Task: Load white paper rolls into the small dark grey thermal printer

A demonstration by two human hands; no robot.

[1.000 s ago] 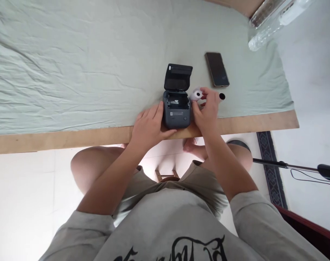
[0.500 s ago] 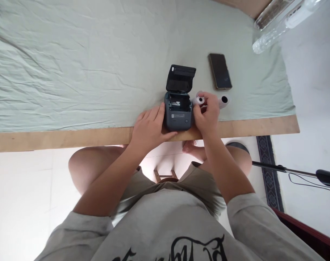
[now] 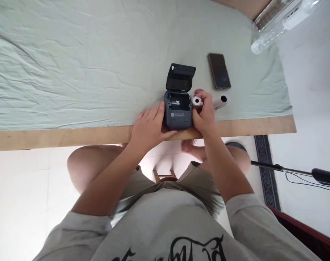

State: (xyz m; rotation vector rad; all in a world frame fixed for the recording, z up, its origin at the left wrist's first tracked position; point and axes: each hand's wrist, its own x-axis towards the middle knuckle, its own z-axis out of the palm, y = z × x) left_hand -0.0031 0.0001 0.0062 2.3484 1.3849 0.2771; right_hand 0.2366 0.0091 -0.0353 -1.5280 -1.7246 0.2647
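A dark label printer (image 3: 178, 120) stands at the table's front edge with its lid (image 3: 180, 78) raised and its paper bay uncovered. My left hand (image 3: 148, 125) lies along the printer's left side, fingers stretched out and thumb near its front. Just right of the printer, my right hand (image 3: 204, 114) pinches a small white paper roll (image 3: 196, 101), whose dark core hole faces up toward me. The fingers partly cover that roll. Behind the right hand a second white roll (image 3: 220, 102) rests on the cloth.
A phone (image 3: 219, 71) lies on the pale green cloth (image 3: 99, 65) beyond the rolls. Clear plastic bottles (image 3: 270, 39) lie at the far right corner. The table has a bare wooden front edge (image 3: 72, 137). A black pole (image 3: 283, 168) crosses the lower right.
My right hand has shifted slightly left with the paper roll, closer to the printer. My left hand and the printer stay put.
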